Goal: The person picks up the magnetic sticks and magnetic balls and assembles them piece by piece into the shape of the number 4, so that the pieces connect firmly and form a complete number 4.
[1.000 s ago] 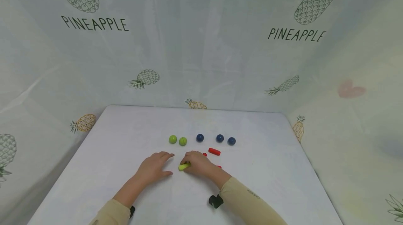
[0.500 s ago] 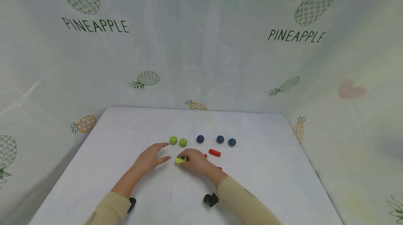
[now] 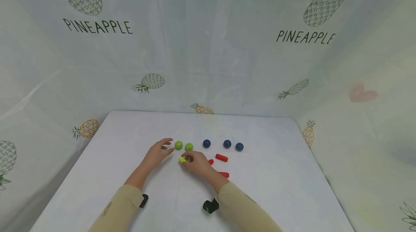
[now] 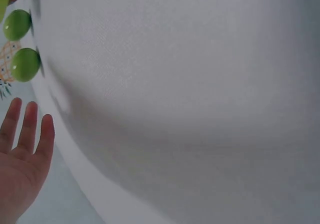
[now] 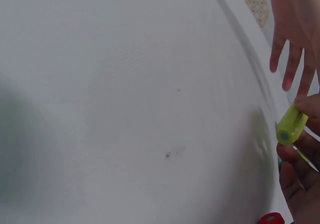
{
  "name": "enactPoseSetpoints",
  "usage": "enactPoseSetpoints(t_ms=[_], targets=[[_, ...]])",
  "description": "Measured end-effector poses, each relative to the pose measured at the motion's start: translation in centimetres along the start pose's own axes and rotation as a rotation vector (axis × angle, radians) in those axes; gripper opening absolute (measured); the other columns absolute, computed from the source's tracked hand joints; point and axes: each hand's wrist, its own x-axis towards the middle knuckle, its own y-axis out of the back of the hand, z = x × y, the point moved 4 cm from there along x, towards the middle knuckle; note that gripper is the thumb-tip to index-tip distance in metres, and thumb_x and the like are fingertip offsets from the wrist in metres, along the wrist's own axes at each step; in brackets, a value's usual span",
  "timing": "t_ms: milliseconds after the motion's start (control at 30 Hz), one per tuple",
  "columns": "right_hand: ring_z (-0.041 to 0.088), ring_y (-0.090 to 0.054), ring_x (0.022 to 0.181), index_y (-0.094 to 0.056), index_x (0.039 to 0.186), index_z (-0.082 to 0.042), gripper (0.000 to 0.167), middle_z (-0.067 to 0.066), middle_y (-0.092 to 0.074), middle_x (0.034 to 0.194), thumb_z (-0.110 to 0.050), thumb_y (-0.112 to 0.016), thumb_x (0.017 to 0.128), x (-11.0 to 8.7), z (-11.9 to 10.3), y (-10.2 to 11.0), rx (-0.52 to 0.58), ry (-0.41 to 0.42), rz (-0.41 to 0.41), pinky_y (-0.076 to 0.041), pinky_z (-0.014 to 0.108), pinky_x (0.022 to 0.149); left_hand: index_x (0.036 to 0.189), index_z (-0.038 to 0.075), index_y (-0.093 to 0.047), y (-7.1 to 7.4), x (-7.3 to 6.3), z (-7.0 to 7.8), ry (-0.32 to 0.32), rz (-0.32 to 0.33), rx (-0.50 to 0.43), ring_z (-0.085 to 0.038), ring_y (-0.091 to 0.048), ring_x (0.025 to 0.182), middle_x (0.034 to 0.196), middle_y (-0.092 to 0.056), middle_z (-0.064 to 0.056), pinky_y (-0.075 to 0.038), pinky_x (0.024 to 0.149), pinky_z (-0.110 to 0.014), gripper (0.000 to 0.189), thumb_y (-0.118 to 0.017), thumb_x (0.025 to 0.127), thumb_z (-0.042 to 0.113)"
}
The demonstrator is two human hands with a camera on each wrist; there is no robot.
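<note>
My right hand [image 3: 197, 163] pinches a short yellow-green rod [image 5: 291, 127] between thumb and fingertips, just in front of two green balls. One end of the rod, with a greyish spot in it, shows in the right wrist view. My left hand [image 3: 154, 155] holds nothing; its fingers are spread, and their tips are just left of the nearer-left green ball [image 3: 178, 145]. The second green ball [image 3: 189, 147] sits right of it, close behind my right fingers. In the left wrist view both balls appear beyond my left fingertips.
Three dark blue balls [image 3: 206, 143] stand in a row to the right of the green ones. Red rods [image 3: 221, 157] lie behind and beside my right forearm, some partly covered by it. A white table [image 3: 276, 174] ends at a cloth printed with pineapples.
My right hand has carried the yellow-green rod forward and left, toward the green balls. My left hand has moved forward to beside the left green ball. The balls have stayed put.
</note>
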Motion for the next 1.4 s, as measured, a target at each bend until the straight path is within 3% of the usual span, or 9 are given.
enactPoseSetpoints(t_ms=[633, 1033, 1267, 1400], targets=[[0.008, -0.058, 0.066, -0.068, 0.118, -0.011, 0.029, -0.006, -0.063, 0.09, -0.017, -0.072, 0.089, 0.5, -0.1, -0.9, 0.258, -0.03, 0.119, -0.05, 0.023, 0.061, 0.13, 0.003, -0.058, -1.1, 3.0, -0.9, 0.043, -0.002, -0.05, -0.036, -0.054, 0.111, 0.124, -0.06, -0.021, -0.042, 0.092, -0.051, 0.041, -0.066, 0.093, 0.021], [0.011, -0.061, 0.058, -0.066, 0.116, -0.006, 0.03, -0.001, -0.061, 0.088, -0.011, -0.073, 0.088, 1.2, 0.2, -2.1, 0.399, -0.086, 0.191, -0.053, 0.026, 0.055, 0.124, 0.002, -0.062, -1.6, 3.7, -0.8, 0.039, -0.05, -0.106, -0.037, -0.055, 0.11, 0.117, -0.062, -0.02, -0.041, 0.094, -0.053, 0.034, -0.065, 0.095, 0.02], [0.011, -0.06, 0.055, -0.063, 0.115, -0.003, 0.029, 0.001, -0.059, 0.083, -0.007, -0.071, 0.088, 1.4, 0.3, -2.6, 0.46, -0.086, 0.219, -0.053, 0.027, 0.053, 0.125, 0.009, -0.065, -1.9, 4.0, -1.8, 0.107, -0.05, -0.139, -0.035, -0.054, 0.114, 0.117, -0.062, -0.016, -0.039, 0.095, -0.054, 0.035, -0.066, 0.094, 0.026], [0.012, -0.061, 0.053, -0.062, 0.114, -0.003, 0.028, 0.002, -0.06, 0.08, -0.007, -0.071, 0.088, 1.6, 0.3, -2.9, 0.477, -0.098, 0.228, -0.053, 0.028, 0.052, 0.123, 0.009, -0.065, -1.9, 4.1, -2.0, 0.111, -0.043, -0.146, -0.035, -0.054, 0.114, 0.116, -0.063, -0.015, -0.038, 0.096, -0.054, 0.035, -0.067, 0.094, 0.027]])
